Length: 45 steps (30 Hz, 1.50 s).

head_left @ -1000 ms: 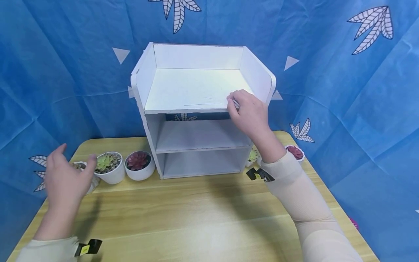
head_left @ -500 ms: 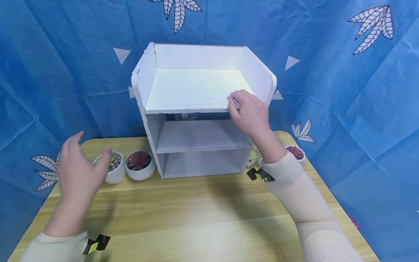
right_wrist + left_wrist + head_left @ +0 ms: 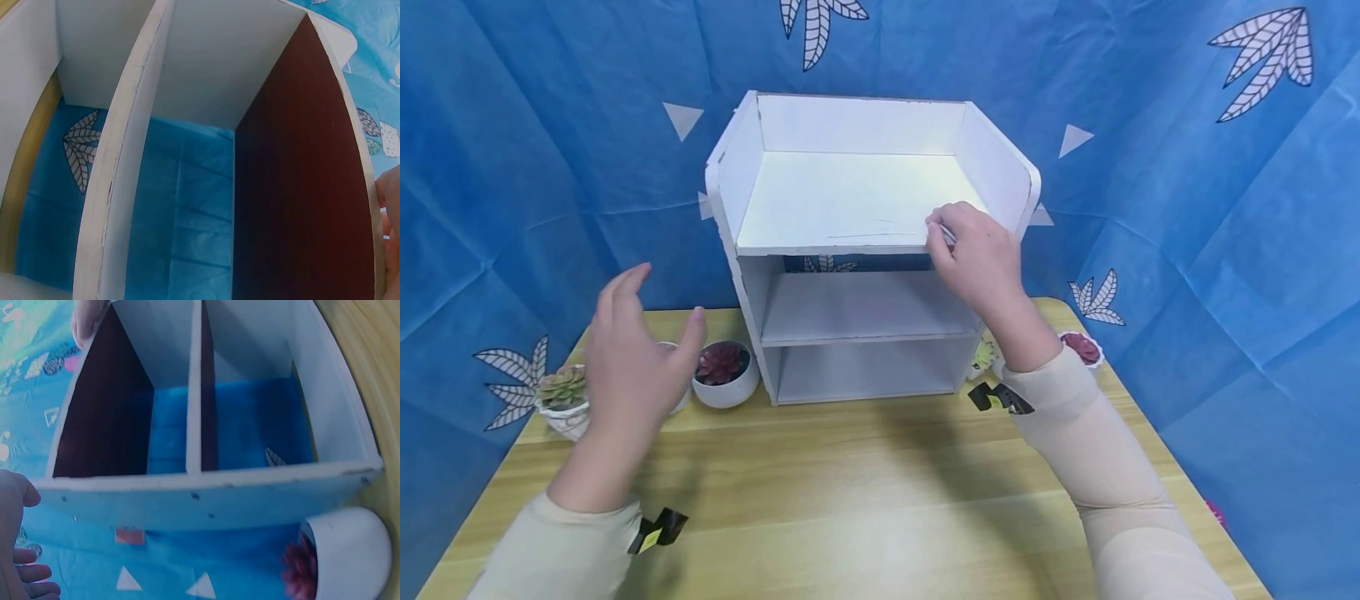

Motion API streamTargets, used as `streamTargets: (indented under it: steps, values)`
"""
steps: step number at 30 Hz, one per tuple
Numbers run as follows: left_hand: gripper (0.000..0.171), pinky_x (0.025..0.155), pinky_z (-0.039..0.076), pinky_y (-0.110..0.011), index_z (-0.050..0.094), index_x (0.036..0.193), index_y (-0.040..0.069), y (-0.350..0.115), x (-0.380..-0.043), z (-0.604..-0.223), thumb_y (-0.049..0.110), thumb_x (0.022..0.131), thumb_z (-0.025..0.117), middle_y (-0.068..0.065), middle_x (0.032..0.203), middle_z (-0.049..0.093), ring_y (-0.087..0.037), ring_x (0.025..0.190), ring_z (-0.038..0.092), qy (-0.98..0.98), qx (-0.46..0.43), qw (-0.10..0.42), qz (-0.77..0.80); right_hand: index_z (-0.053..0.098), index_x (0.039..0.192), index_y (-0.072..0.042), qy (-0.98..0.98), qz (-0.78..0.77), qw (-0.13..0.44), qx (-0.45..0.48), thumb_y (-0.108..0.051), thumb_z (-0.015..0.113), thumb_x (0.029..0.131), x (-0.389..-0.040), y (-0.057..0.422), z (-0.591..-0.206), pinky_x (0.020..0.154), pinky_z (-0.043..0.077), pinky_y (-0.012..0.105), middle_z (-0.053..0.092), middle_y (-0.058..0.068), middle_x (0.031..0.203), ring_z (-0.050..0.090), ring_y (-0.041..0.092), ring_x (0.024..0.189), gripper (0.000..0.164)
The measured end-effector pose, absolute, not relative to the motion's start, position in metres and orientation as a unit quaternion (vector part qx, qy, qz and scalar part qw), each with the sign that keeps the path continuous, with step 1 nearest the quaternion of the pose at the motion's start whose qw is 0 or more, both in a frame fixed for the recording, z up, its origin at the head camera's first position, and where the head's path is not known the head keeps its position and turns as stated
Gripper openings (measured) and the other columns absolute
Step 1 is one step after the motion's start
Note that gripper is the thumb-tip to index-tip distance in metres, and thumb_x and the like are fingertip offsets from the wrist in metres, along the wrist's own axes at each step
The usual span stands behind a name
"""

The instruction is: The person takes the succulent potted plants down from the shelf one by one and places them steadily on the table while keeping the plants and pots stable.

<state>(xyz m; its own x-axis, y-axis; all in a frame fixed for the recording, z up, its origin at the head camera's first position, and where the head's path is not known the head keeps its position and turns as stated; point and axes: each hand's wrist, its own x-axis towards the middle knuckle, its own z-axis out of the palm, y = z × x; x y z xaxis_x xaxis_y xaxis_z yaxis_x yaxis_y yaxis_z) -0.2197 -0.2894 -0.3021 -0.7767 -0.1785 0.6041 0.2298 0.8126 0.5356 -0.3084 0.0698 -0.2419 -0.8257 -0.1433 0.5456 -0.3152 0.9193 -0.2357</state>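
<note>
A white wooden shelf unit [image 3: 857, 200] with stacked levels stands at the back of the wooden table. My right hand [image 3: 979, 254] grips the front edge of its top board near the right side, fingers above and thumb at the front; in the right wrist view that hand [image 3: 390, 212] is at the board's edge. My left hand [image 3: 632, 358] is raised in the air left of the unit, fingers spread and thumb apart, holding nothing. In the left wrist view the left hand [image 3: 19, 544] appears beside the unit's side panel [image 3: 206, 503].
Left of the unit stand a red succulent in a white pot [image 3: 726, 387], a white pot partly hidden behind my left hand, and a greenish succulent [image 3: 563, 387]. Right of it are a yellow-green succulent [image 3: 983, 354] and a red one [image 3: 1082, 347]. Blue patterned cloth [image 3: 1210, 208] hangs behind.
My left hand has moved to the right and slightly up, toward the shelf unit, uncovering the far-left succulent. The right hand keeps its hold. The head view has shifted slightly.
</note>
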Motion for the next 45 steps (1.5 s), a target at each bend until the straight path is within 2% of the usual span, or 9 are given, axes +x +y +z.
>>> streamTargets:
  steps: [3, 12, 19, 32, 39, 45]
  values:
    - [0.069, 0.096, 0.04, -0.067, 0.043, 0.147, -0.001, -0.277, -0.219, -0.297, 0.033, 0.092, 0.067, -0.018, 0.151, 0.044, -0.04, 0.136, 0.044, -0.886, -0.034, 0.349, -0.304, 0.071, 0.118, -0.013, -0.942, 0.161, 0.268, 0.124, -0.036, 0.043, 0.102, -0.306, 0.071, -0.241, 0.078, 0.054, 0.042, 0.07, 0.005, 0.119, 0.065, 0.024, 0.103, 0.04]
    - [0.065, 0.103, 0.04, -0.064, 0.045, 0.146, 0.0, -0.25, -0.215, -0.285, 0.027, 0.092, 0.068, -0.017, 0.15, 0.045, -0.036, 0.138, 0.043, -0.877, -0.068, 0.362, -0.307, 0.071, 0.118, -0.013, -0.942, 0.16, 0.266, 0.128, -0.037, 0.043, 0.102, -0.3, 0.074, -0.239, 0.078, 0.054, 0.043, 0.07, 0.005, 0.121, 0.065, 0.025, 0.104, 0.04]
    - [0.062, 0.099, 0.043, -0.063, 0.047, 0.144, -0.001, -0.233, -0.211, -0.283, 0.024, 0.092, 0.068, -0.019, 0.147, 0.047, -0.039, 0.133, 0.047, -0.872, -0.099, 0.379, -0.294, 0.071, 0.117, -0.012, -0.939, 0.161, 0.272, 0.136, -0.036, 0.043, 0.102, -0.297, 0.077, -0.239, 0.078, 0.054, 0.043, 0.07, 0.006, 0.118, 0.066, 0.025, 0.103, 0.04]
    - [0.06, 0.097, 0.047, -0.058, 0.048, 0.143, -0.001, -0.208, -0.204, -0.285, 0.026, 0.092, 0.065, -0.02, 0.145, 0.049, -0.038, 0.131, 0.05, -0.865, -0.147, 0.389, -0.282, 0.071, 0.117, -0.012, -0.932, 0.163, 0.283, 0.159, -0.035, 0.042, 0.103, -0.294, 0.083, -0.241, 0.076, 0.054, 0.042, 0.071, 0.006, 0.117, 0.066, 0.024, 0.103, 0.039]
    - [0.059, 0.102, 0.044, -0.055, 0.049, 0.141, -0.002, -0.199, -0.202, -0.284, 0.023, 0.091, 0.066, -0.02, 0.142, 0.051, -0.037, 0.131, 0.049, -0.859, -0.171, 0.393, -0.282, 0.071, 0.118, -0.012, -0.931, 0.163, 0.281, 0.169, -0.035, 0.042, 0.104, -0.29, 0.088, -0.24, 0.08, 0.054, 0.042, 0.071, 0.005, 0.119, 0.065, 0.024, 0.107, 0.04]
    - [0.058, 0.105, 0.041, -0.054, 0.049, 0.141, -0.003, -0.193, -0.199, -0.287, 0.023, 0.091, 0.065, -0.02, 0.142, 0.052, -0.036, 0.132, 0.048, -0.856, -0.179, 0.396, -0.278, 0.071, 0.121, -0.012, -0.928, 0.167, 0.277, 0.187, -0.034, 0.043, 0.103, -0.285, 0.091, -0.242, 0.09, 0.054, 0.042, 0.071, 0.006, 0.12, 0.065, 0.024, 0.113, 0.039]
